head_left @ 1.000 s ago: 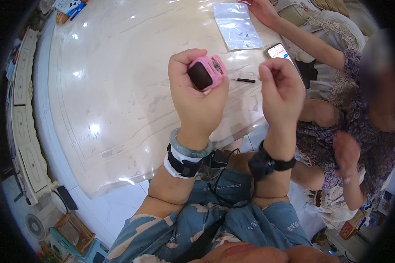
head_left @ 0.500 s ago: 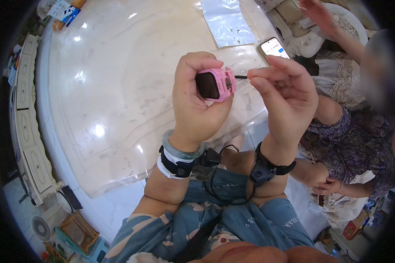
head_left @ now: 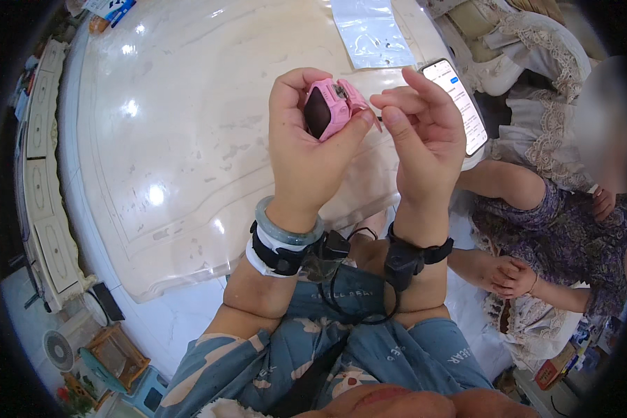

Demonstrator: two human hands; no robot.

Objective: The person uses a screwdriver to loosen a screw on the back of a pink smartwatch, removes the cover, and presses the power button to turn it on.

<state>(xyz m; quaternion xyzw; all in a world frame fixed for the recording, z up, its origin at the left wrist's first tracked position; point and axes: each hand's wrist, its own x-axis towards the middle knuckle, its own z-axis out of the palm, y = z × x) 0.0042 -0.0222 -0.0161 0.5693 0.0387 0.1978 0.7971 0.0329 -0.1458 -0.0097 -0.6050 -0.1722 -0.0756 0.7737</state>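
Holding a small pink plastic smartwatch body with a dark square screen (head_left: 327, 108) at upper centre of the frame, my left hand (head_left: 306, 157) has its fingers wrapped round it. My right hand (head_left: 421, 139) pinches thumb and forefinger at its edge; whether they grip anything I cannot tell. I judge the work unfinished, above the glossy marble tabletop (head_left: 188, 139).

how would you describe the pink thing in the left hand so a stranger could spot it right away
Start at the big glossy marble table, then look above its near edge, where two raised hands meet. The left hand holds a small pink watch body with a dark square screen, the right hand pinching at its side. It is the only pink thing here; the phone and clear bag lie flat on the table.
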